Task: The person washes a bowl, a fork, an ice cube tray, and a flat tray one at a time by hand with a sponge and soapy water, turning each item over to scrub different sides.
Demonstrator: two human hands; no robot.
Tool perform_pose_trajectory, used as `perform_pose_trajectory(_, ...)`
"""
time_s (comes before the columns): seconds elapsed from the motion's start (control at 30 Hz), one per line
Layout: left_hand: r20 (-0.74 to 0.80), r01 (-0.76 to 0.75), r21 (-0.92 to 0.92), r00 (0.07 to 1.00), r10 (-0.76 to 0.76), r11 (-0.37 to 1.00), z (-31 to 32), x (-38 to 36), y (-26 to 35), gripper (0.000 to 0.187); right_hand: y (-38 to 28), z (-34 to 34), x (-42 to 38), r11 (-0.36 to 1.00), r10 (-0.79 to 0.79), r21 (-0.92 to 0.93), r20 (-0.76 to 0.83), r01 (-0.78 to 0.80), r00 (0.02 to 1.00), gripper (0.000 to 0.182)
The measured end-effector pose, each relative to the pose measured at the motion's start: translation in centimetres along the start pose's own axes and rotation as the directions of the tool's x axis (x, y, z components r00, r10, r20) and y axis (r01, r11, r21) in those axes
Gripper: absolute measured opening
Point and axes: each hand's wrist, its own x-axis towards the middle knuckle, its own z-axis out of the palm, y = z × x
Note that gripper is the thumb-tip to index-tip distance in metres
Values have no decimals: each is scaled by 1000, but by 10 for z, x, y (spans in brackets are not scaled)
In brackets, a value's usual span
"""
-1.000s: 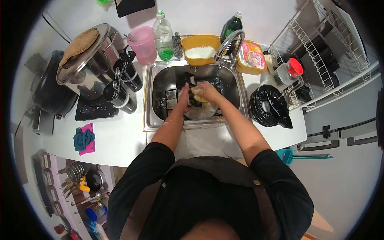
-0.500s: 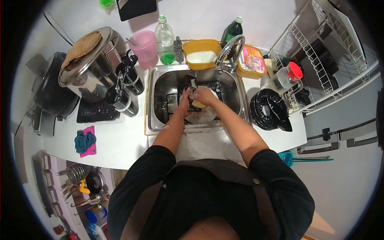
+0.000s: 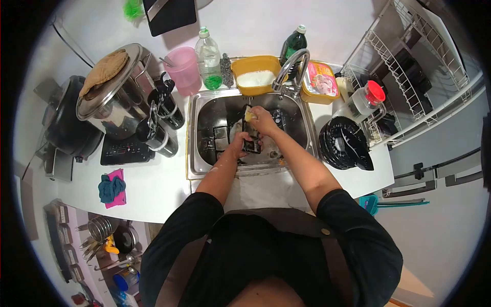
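Over the steel sink (image 3: 193, 153), my left hand (image 3: 239, 143) is closed round a narrow black tray (image 3: 251, 146) that has suds on it. A yellow sponge (image 3: 249, 114) is pinched in my right hand (image 3: 262, 122), against the tray's far end. Other black pieces (image 3: 221, 137) with foam lie in the left part of the sink. Behind the hands, a yellow tub (image 3: 255, 62) with white suds sits at the sink's back edge, beside the faucet (image 3: 304, 66).
Cutlery holders (image 3: 166, 142), a large pot (image 3: 115, 102) and a pink cup (image 3: 183, 71) stand left. Soap bottles (image 3: 209, 59) are behind. On the right are stacked black dishes (image 3: 343, 143), a red-lidded jug (image 3: 360, 100), an ice cream tub (image 3: 319, 84) and a wire rack (image 3: 399, 71).
The black tray now stands out lengthwise between my hands. My right hand has moved slightly up with the sponge, and my left hand has shifted down to the tray's near part.
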Motion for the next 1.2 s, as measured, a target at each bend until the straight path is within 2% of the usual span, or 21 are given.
perform_pose_trajectory(0.13, -1, 32, 31, 999, -32, 999, -9, 3, -1, 39, 1, 0, -3, 888, -152, -441, -19, 128, 988, 32)
perform_pose_trajectory(0.23, -26, 58, 123, 998, -55, 991, -20, 6, -3, 37, -10, 2, -8, 850, 88, -515, -65, -109, 994, 31)
perform_pose_trajectory(0.33, -25, -9, 132, 1000, 12, 991, -9, 3, -3, 35, 7, 2, 0, 963, 215, -174, 42, -205, 976, 38)
perform_pose_trajectory(0.37, -14, -50, 118, 999, 52, 992, -3, 3, -2, 35, 2, 2, 0, 945, 302, 132, 15, -301, 953, 39)
perform_pose_trajectory(0.4, -57, -33, 145, 998, 42, 989, -5, 4, -4, 35, -8, 4, 0, 831, 387, 427, 17, -357, 922, 40)
perform_pose_trajectory(0.43, -100, -16, 172, 994, 34, 985, -7, 5, -6, 34, -16, 4, 1, 633, 463, 682, 45, -366, 885, 41)
perform_pose_trajectory(0.47, -145, 2, 198, 989, 27, 980, -10, 6, -7, 34, -8, 9, 3, 851, 361, 451, -131, -269, 923, 40)
perform_pose_trajectory(0.5, -127, 5, 209, 992, 22, 978, -13, 8, -8, 33, 10, 21, 5, 972, 208, 162, -265, -169, 941, 39)
perform_pose_trajectory(0.53, -110, 8, 219, 994, 17, 976, -17, 9, -8, 33, 20, 29, 5, 985, 21, -152, -342, -78, 939, 38)
perform_pose_trajectory(0.63, -120, -23, 333, 991, 66, 943, -22, 6, -9, 38, -12, 20, -7, 801, -139, -592, -324, -86, 936, 31)
perform_pose_trajectory(0.67, -125, -40, 386, 988, 95, 921, -20, 6, -7, 41, -12, 18, 1, 941, 88, -288, -295, -176, 952, 31)
perform_pose_trajectory(0.7, -133, -60, 406, 983, 124, 912, -19, 8, -7, 44, -10, 13, 13, 957, 289, 36, -189, -287, 939, 31)
perform_pose_trajectory(0.73, -140, -79, 425, 979, 151, 902, -17, 8, -8, 48, -10, 10, 20, 847, 440, 340, -21, -408, 898, 31)
perform_pose_trajectory(0.77, -145, -97, 445, 973, 179, 890, -14, 9, -10, 52, -15, 7, 20, 805, 468, 419, -12, -420, 884, 30)
perform_pose_trajectory(0.8, -155, -166, 583, 938, 310, 795, -11, 10, -14, 59, -23, 4, 18, 757, 492, 496, -2, -427, 870, 30)
perform_pose_trajectory(0.87, -95, -258, 814, 824, 558, 520, -5, 15, -17, 75, -30, -1, 21, 632, 512, 653, 54, -418, 857, 28)
perform_pose_trajectory(0.97, -89, -246, 842, 815, 572, 481, -7, 20, -13, 97, -19, -3, 23, 348, 487, 821, 255, -453, 835, 21)
perform_pose_trajectory(1.0, -99, -232, 849, 813, 574, 475, -9, 17, -16, 104, -14, -1, 24, 325, 472, 822, 287, -467, 834, 20)
perform_pose_trajectory(1.07, -95, -274, 811, 809, 580, 516, -2, 14, -15, 106, -6, -2, 27, 285, 432, 824, 345, -489, 833, 17)
perform_pose_trajectory(1.13, -84, -292, 791, 818, 569, 537, 8, 9, -11, 106, -19, -20, 15, 368, 260, 874, 230, -317, 938, 13)
perform_pose_trajectory(1.2, -64, -294, 790, 833, 550, 537, 10, 9, -5, 106, -22, -26, 14, 209, 291, 945, 184, -250, 939, 9)
